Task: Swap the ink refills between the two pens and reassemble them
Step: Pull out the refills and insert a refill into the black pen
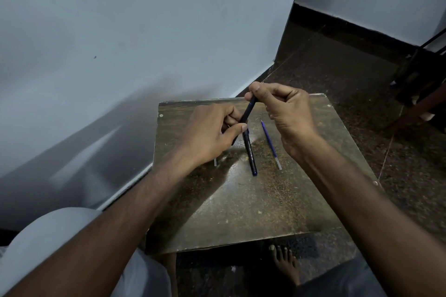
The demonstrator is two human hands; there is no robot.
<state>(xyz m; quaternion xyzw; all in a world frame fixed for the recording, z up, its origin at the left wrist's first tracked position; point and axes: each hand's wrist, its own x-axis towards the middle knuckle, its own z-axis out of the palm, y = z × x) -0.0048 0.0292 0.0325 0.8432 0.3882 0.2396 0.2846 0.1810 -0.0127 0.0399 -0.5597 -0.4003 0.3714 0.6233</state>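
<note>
Two hands share one dark pen [248, 111] above the worktop [313, 176]: left hand [212, 132] clamps its barrel, right hand [282, 108] pinches the top end. A blue refill [270, 143] and second pen [249, 152] lie loose below, so I judge reassembly barely begun.

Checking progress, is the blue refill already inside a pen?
No, the blue refill lies bare on the table, right of the black pen.
</note>
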